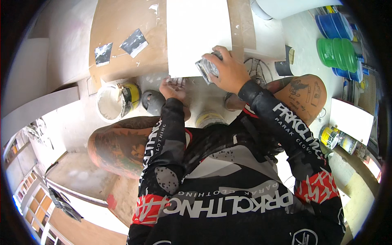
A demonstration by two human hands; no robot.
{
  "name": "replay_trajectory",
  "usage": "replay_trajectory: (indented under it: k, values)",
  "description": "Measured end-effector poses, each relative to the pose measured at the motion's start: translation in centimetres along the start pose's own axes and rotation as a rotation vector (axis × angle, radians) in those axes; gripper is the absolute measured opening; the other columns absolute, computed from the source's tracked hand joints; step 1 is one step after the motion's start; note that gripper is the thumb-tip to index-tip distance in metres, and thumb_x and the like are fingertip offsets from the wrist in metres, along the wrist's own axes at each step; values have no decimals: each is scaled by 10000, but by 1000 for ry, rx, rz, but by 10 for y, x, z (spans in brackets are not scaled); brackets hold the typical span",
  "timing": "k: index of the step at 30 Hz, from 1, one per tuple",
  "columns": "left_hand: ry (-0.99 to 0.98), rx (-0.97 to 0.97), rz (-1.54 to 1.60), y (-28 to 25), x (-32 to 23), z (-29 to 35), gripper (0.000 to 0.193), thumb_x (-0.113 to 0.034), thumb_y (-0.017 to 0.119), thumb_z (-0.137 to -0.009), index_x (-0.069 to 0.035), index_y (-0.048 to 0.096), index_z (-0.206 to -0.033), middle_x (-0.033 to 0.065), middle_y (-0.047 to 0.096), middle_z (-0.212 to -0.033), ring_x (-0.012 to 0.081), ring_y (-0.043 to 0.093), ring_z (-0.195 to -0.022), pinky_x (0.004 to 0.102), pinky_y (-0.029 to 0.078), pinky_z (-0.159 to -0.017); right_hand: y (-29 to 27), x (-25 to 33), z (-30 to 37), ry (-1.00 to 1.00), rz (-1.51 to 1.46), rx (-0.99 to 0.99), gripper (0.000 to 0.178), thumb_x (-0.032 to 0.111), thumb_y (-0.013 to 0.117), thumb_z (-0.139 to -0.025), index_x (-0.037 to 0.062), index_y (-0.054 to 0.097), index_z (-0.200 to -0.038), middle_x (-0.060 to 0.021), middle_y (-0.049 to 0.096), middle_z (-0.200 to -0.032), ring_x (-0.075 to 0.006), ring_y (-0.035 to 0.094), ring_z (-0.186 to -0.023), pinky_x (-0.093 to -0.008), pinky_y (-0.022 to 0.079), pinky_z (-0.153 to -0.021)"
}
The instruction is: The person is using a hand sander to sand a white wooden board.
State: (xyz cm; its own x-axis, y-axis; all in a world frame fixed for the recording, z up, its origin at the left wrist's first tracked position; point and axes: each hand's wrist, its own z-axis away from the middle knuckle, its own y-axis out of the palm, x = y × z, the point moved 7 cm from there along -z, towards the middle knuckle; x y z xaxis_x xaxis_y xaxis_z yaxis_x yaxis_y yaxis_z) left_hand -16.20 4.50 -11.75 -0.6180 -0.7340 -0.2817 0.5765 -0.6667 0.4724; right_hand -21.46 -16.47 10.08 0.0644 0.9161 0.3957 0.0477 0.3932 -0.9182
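A long white board (199,36) lies over brown cardboard, its near end toward me. My right hand (229,71) is closed around a dusty grey-and-black hand sander (207,68), tilted at the board's near right corner. The sander's underside is partly turned from view. At the near left corner, my left hand (174,87) has its thumb up at the board's edge and its fingers curled just below it, whitened with dust. Two dark sandpaper pieces (134,43) lie on the cardboard (118,24) to the left.
An open bucket of whitish paste (111,102) stands left of my left hand. Another tub (210,119) sits between my legs. A dark strip (284,61) lies at right. Green (337,55) and blue water jugs (334,26) line the right side, with paint cans (328,136) nearer.
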Motion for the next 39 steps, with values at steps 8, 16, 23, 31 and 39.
replay_trajectory:
  k: [8, 16, 23, 31, 39]
  values:
    - [6, -13, -1, -1, -1, 0, 279, -279, 628, -850, -80, 581, -1039, 83, 607, -1002, 272, 595, -904, 438, 481, -872, -11, -31, 27, 193, -30, -5, 597, 228, 770, -832, 230, 573, -1396, -154, 490, -1403, -433, 546, -1250, -510, 519, -1010]
    - [15, 3, -19, 0, -4, -8, 400, -334, 580, -883, -69, 591, -1181, 117, 593, -1202, 318, 588, -1099, 478, 421, -1056, -28, -86, -16, 255, 77, -152, 627, 264, 763, -815, 269, 555, -1407, -158, 493, -1391, -420, 568, -1212, -513, 532, -994]
    - [33, -22, -31, 1, -6, -5, 286, -314, 605, -858, -105, 575, -1050, 114, 603, -1105, 294, 604, -1013, 468, 500, -949, -27, -131, -90, 238, 163, -149, 650, 334, 752, -839, 289, 529, -1447, -175, 498, -1402, -424, 567, -1242, -504, 513, -1024]
    - [43, 16, -112, 12, -11, 2, 255, -297, 588, -891, -102, 587, -1054, 86, 635, -1073, 286, 622, -949, 462, 495, -935, -20, -139, -151, 254, 215, -207, 664, 362, 744, -836, 331, 510, -1457, -191, 479, -1453, -465, 571, -1232, -524, 519, -1024]
    - [62, 32, -213, 22, -10, 3, 248, -308, 628, -941, -128, 655, -1110, 26, 680, -1026, 223, 639, -918, 406, 512, -837, -1, -57, -101, 123, 101, -109, 610, 330, 744, -861, 311, 535, -1434, -155, 480, -1427, -433, 581, -1202, -517, 530, -996]
